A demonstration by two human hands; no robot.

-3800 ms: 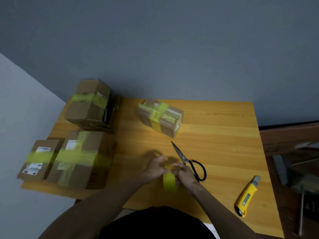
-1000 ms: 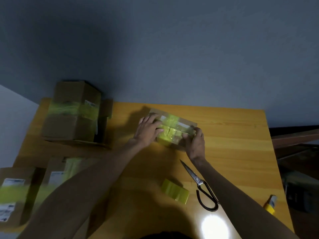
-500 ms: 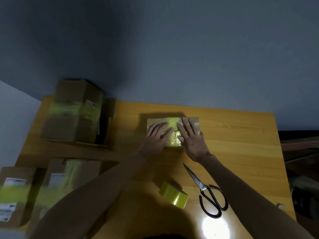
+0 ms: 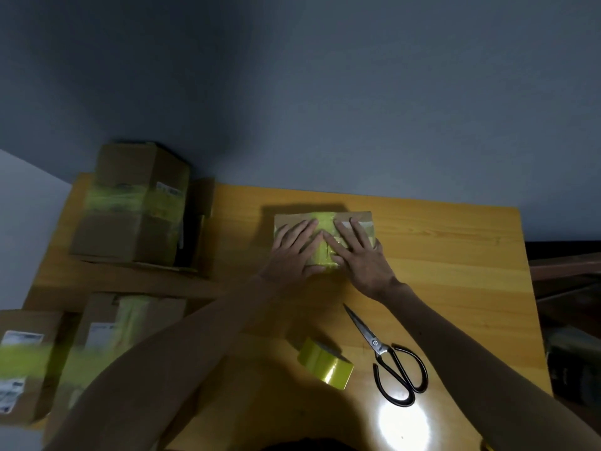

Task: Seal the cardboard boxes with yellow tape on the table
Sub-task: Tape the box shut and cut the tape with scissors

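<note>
Dim, wide-angle view: white glare on the table (image 4: 455, 255) near the scissors (image 4: 390, 362), blurred left-edge boxes (image 4: 29, 362).

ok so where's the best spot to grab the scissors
Take the scissors by the black loop handles, coming from the near side with the right hand: they lie flat, blades together and pointing away toward the small box, loops nearest the person.
</note>
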